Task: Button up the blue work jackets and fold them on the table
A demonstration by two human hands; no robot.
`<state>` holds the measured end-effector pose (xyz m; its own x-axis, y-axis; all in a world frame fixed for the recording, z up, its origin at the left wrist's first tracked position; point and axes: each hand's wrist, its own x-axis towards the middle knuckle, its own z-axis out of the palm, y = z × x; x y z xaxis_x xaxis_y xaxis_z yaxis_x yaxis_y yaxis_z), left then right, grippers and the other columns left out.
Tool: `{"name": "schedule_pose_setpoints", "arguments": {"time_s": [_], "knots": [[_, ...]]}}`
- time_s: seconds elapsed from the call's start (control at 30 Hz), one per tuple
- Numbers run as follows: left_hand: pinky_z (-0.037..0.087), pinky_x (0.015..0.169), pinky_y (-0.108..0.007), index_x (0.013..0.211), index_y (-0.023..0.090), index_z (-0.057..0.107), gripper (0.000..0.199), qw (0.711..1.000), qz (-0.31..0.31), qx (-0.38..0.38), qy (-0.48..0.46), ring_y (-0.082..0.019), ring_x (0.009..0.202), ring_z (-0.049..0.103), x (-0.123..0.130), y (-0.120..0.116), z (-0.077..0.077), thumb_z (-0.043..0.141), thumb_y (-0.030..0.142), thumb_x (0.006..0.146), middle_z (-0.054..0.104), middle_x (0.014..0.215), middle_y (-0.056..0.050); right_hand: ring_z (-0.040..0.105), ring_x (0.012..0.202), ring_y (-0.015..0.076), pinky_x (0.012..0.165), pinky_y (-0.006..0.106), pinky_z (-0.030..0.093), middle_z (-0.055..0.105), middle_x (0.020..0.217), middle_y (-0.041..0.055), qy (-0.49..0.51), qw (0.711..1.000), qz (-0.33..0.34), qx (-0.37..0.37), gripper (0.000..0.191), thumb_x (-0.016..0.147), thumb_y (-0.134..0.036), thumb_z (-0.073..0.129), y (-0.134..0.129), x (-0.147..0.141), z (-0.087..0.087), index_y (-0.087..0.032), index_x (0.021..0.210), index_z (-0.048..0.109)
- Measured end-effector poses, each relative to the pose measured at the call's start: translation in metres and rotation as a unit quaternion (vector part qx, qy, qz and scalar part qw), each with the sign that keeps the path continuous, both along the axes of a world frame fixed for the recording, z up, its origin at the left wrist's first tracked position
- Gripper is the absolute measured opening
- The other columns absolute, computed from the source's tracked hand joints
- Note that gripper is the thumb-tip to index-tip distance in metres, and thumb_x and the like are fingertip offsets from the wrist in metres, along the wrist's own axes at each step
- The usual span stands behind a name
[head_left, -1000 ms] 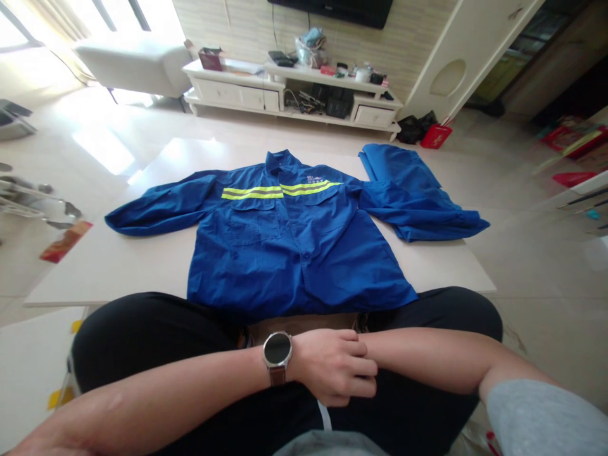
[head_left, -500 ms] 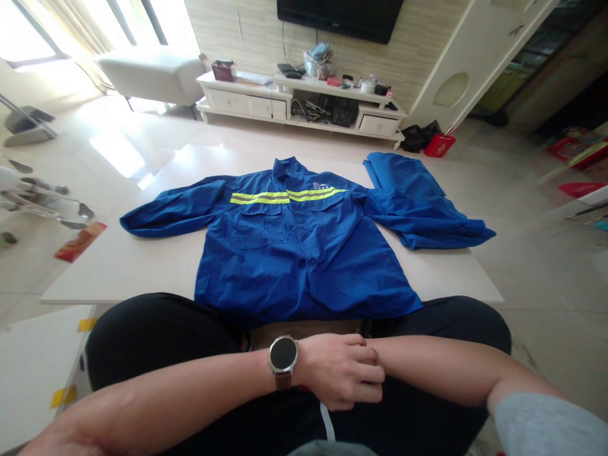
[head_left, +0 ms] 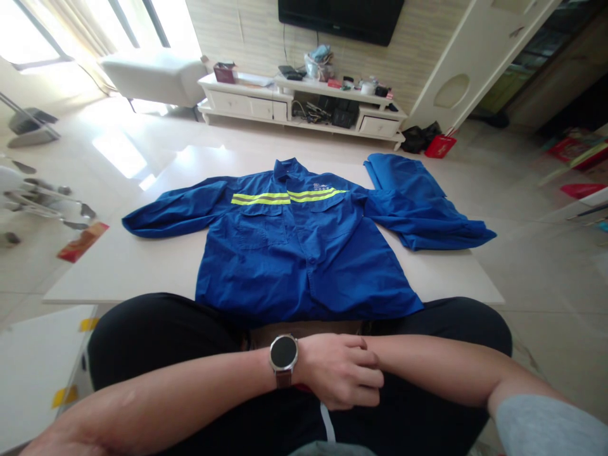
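Note:
A blue work jacket (head_left: 266, 266) lies spread front-up on the white table (head_left: 95, 272), its sleeves stretched to both sides. A yellow-and-grey reflective band crosses its chest, and its hem reaches the table edge by my knees. A folded piece of blue cloth (head_left: 401, 171) lies at the back right, partly under the jacket's sleeve. My left hand (head_left: 339, 370), a watch (head_left: 284, 353) on its wrist, rests in my lap with fingers curled, crossed over my right hand. My right hand is hidden beneath it; only the right forearm (head_left: 427, 364) shows. Both hands are apart from the jacket.
Beyond the table stands a white TV cabinet (head_left: 247, 104) with small items on it, below a television (head_left: 342, 19). A grey bench (head_left: 152, 76) is at the back left. A red packet (head_left: 83, 242) lies near the left table edge. A red container (head_left: 441, 146) stands on the floor.
The view has shifted very slightly. My hands, the jacket and the folded cloth stay as they were.

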<state>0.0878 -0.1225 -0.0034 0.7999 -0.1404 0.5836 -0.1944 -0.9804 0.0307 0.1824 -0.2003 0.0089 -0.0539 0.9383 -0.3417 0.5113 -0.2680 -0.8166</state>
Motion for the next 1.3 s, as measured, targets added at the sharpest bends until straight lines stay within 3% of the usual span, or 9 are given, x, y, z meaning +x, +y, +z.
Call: {"name": "schedule_pose_setpoints", "arguments": {"time_s": [0.03, 0.1, 0.13, 0.2, 0.47, 0.7, 1.07, 1.2, 1.3], "knots": [[0.047, 0.073, -0.036, 0.078, 0.024, 0.064, 0.016, 1.0, 0.007, -0.002, 0.006, -0.019, 0.085, 0.055, 0.0, -0.001, 0.001, 0.054, 0.026, 0.09, 0.061, 0.093, -0.006, 0.046, 0.05, 0.0279, 0.038, 0.04, 0.039, 0.048, 0.058, 0.0055, -0.034, 0.991, -0.126, -0.024, 0.02, 0.085, -0.034, 0.048, -0.002, -0.011, -0.003, -0.037, 0.071, 0.062], [0.045, 0.071, -0.037, 0.082, 0.022, 0.064, 0.013, 0.999, 0.033, -0.007, 0.029, -0.019, 0.082, 0.054, 0.0, -0.004, 0.002, 0.056, 0.028, 0.089, 0.059, 0.092, -0.006, 0.043, 0.048, 0.0233, 0.034, 0.034, 0.038, 0.043, 0.062, 0.0027, -0.121, 0.9, -0.414, -0.058, 0.016, 0.087, -0.037, 0.047, 0.001, -0.037, -0.01, -0.033, 0.078, 0.06], [0.044, 0.07, -0.037, 0.083, 0.021, 0.064, 0.012, 0.998, 0.044, -0.01, 0.04, -0.019, 0.081, 0.053, 0.0, -0.006, 0.003, 0.056, 0.029, 0.089, 0.058, 0.091, -0.006, 0.041, 0.047, 0.0213, 0.033, 0.031, 0.035, 0.041, 0.065, 0.0016, -0.162, 0.841, -0.512, -0.057, 0.014, 0.087, -0.039, 0.048, 0.005, -0.051, -0.014, -0.031, 0.083, 0.059], [0.043, 0.07, -0.037, 0.085, 0.019, 0.064, 0.011, 0.997, 0.058, -0.015, 0.05, -0.019, 0.079, 0.051, -0.001, -0.006, 0.004, 0.056, 0.028, 0.088, 0.056, 0.089, -0.005, 0.035, 0.046, 0.0181, 0.033, 0.027, 0.029, 0.039, 0.069, 0.0001, -0.229, 0.765, -0.601, -0.045, 0.014, 0.087, -0.038, 0.05, 0.018, -0.074, -0.02, -0.028, 0.09, 0.059], [0.043, 0.078, -0.035, 0.087, 0.019, 0.065, 0.015, 0.998, 0.042, -0.006, 0.039, -0.018, 0.084, 0.052, -0.005, 0.0, 0.004, 0.052, 0.024, 0.092, 0.058, 0.09, -0.006, 0.03, 0.048, 0.017, 0.042, 0.025, 0.018, 0.044, 0.073, 0.0028, -0.362, 0.719, -0.593, -0.013, 0.026, 0.09, -0.03, 0.041, 0.039, -0.091, -0.037, -0.022, 0.104, 0.061], [0.042, 0.074, -0.036, 0.084, 0.019, 0.063, 0.015, 0.997, 0.051, -0.029, 0.045, -0.019, 0.079, 0.051, -0.005, 0.0, -0.002, 0.052, 0.027, 0.091, 0.058, 0.086, -0.006, 0.045, 0.048, 0.0183, 0.037, 0.026, 0.033, 0.051, 0.073, 0.0048, -0.293, 0.764, -0.575, -0.016, 0.021, 0.092, -0.036, 0.046, 0.023, -0.093, -0.051, -0.025, 0.099, 0.062], [0.045, 0.078, -0.033, 0.078, 0.021, 0.063, 0.02, 1.0, -0.016, -0.009, 0.005, -0.018, 0.086, 0.056, -0.006, 0.005, -0.008, 0.057, 0.033, 0.092, 0.06, 0.089, -0.005, 0.038, 0.043, 0.0169, 0.033, 0.027, 0.027, 0.053, 0.073, 0.0071, -0.288, 0.709, -0.642, 0.049, 0.017, 0.091, -0.032, 0.054, 0.033, -0.098, -0.028, -0.026, 0.093, 0.07], [0.045, 0.083, -0.034, 0.078, 0.022, 0.062, 0.017, 1.0, -0.021, -0.003, 0.006, -0.02, 0.097, 0.058, -0.006, 0.002, -0.012, 0.06, 0.032, 0.091, 0.061, 0.092, -0.005, 0.036, 0.043, 0.0176, 0.035, 0.029, 0.029, 0.052, 0.072, 0.0071, -0.314, 0.711, -0.629, 0.021, 0.021, 0.093, -0.031, 0.05, 0.035, -0.099, -0.027, -0.025, 0.097, 0.07], [0.044, 0.077, -0.035, 0.076, 0.022, 0.06, 0.018, 1.0, -0.011, -0.01, 0.006, -0.019, 0.087, 0.056, -0.005, 0.001, -0.013, 0.06, 0.032, 0.09, 0.059, 0.087, -0.005, 0.038, 0.043, 0.0176, 0.035, 0.029, 0.029, 0.053, 0.073, 0.0072, -0.347, 0.716, -0.605, -0.014, 0.022, 0.093, -0.031, 0.051, 0.035, -0.101, -0.028, -0.025, 0.104, 0.069]]}}
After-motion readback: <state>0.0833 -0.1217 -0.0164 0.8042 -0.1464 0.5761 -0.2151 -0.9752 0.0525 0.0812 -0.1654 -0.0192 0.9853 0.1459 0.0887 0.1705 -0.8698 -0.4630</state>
